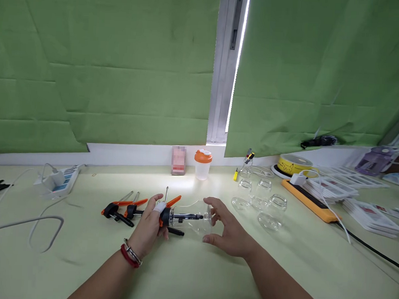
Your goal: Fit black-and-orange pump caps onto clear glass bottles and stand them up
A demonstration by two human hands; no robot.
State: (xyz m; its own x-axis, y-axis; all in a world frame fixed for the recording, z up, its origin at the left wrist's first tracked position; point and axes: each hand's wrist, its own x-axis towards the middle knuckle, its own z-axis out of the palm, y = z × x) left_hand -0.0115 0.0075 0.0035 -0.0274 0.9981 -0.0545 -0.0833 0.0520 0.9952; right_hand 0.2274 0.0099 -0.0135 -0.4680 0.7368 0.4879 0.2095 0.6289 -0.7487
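Observation:
Over the middle of the table, a clear glass bottle (195, 220) lies sideways between my hands, its wide base toward the right. My left hand (151, 223) is wrapped round a black and orange spray head (164, 216) at the bottle's neck; a black tube reaches into the glass. Around the base curve the thumb and fingers of my right hand (227, 229). Left of my left hand lie more black and orange spray heads (111, 210) with metal nozzles. Several clear glass bottles (276, 207) stand upside down on the right.
At the back are a cup with an orange lid (202, 165) and a pink box (179, 161). On the right sit an orange power strip (308, 202), a yellow tape roll (294, 164) and stacked papers (371, 216). A white power strip (62, 182) and cables lie left.

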